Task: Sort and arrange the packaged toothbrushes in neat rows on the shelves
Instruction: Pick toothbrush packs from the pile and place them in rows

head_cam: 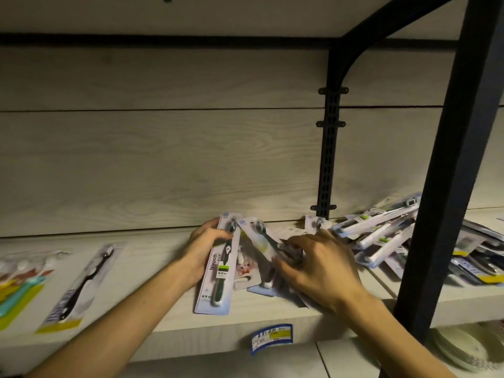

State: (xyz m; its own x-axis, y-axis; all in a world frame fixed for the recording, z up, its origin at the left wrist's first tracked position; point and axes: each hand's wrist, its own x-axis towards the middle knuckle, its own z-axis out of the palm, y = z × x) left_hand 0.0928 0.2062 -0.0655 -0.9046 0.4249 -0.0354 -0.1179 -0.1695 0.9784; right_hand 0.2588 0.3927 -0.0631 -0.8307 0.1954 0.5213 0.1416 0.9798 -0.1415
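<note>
While both forearms reach onto the shelf (152,327), the left hand (203,248) grips the "Niepoth" pack (218,271) by its left edge near the top, thumb curled over the front and fingers behind it. That pack holds a dark toothbrush and lies lengthwise, head toward the back wall (163,159), its lower end near the shelf's front edge. Just to its right, the right hand (317,264) rests on a loose fan of packs (260,246), its fingers curled round the edges of some of them; which ones they hold is blurred. Beyond that hand, further right, a jumbled pile (379,233) of white-brush packs lies overlapping and askew, running behind the black post (441,186). More packs (480,257) lie past the post. Well to the left, a single black-brush pack (81,282) lies flat on a slant, and at the far left edge sit colourful packs (19,279), blurred. A blue price tag (272,338) hangs on the shelf's front lip, below the hands. Stacked pale plates (463,350) show on the level beneath, at lower right
</note>
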